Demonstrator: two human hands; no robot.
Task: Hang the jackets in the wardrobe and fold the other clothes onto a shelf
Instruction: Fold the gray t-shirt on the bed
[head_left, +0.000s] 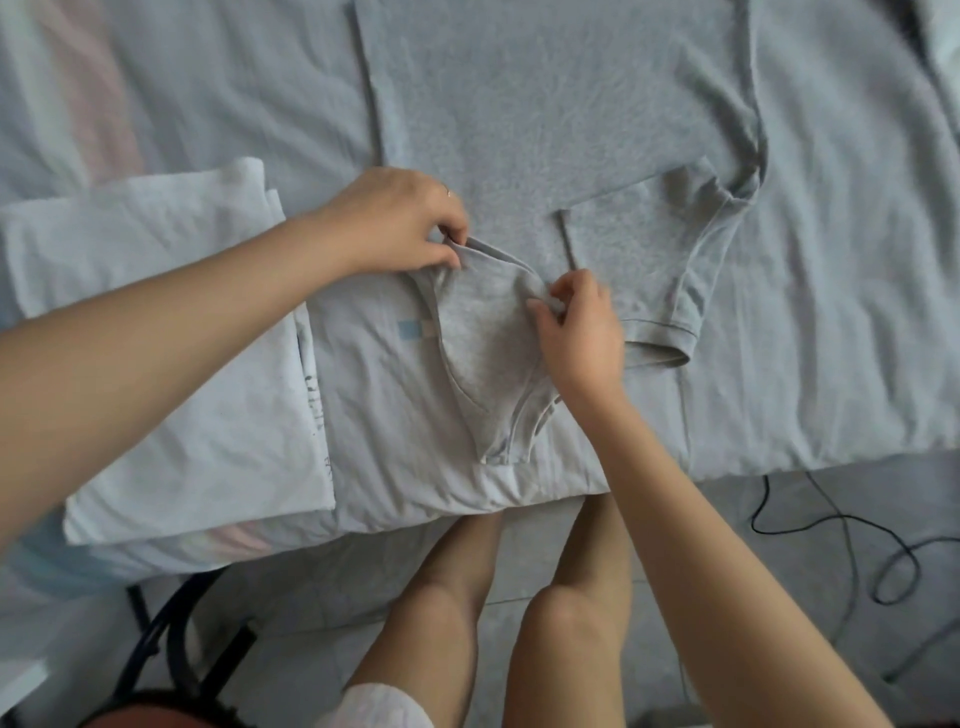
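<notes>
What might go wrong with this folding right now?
The left hand and right hand only pinch the grey knit top's neckline, so tugging may undo the folded-in grey sleeve. The left forearm crosses over the folded white garment and might ruffle it. The neckline sits near the bed edge and may slide off.

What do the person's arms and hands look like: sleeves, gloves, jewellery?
The left arm and right arm are bare to the frame edge: no sleeves, gloves, watch or wristband. The left hand wears a thin ring on one finger; the right hand shows none.
</notes>
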